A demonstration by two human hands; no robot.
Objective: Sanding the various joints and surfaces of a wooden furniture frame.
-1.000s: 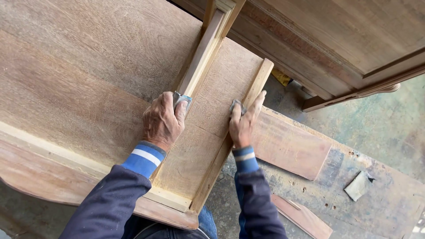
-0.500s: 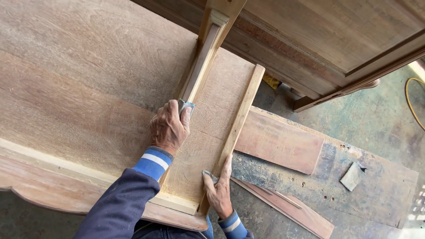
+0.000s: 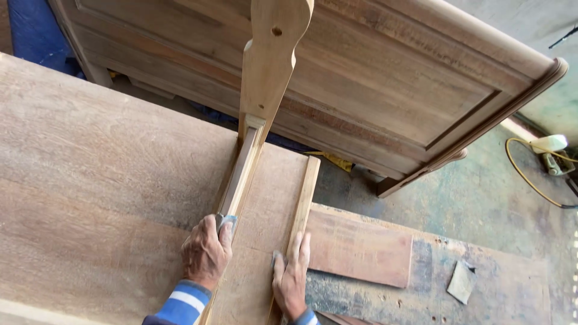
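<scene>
Wooden rails (image 3: pixel 301 192) (both) under sandpaper-gripping hands (image 3: pixel 290 280)

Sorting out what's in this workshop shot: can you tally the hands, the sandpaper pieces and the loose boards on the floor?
Hands: 2, left hand and right hand
Sandpaper pieces: 3, one under the left fingers, one under the right, one scrap on the floor
Loose reddish boards on the floor: 1 fully in view
Total: 6
</scene>
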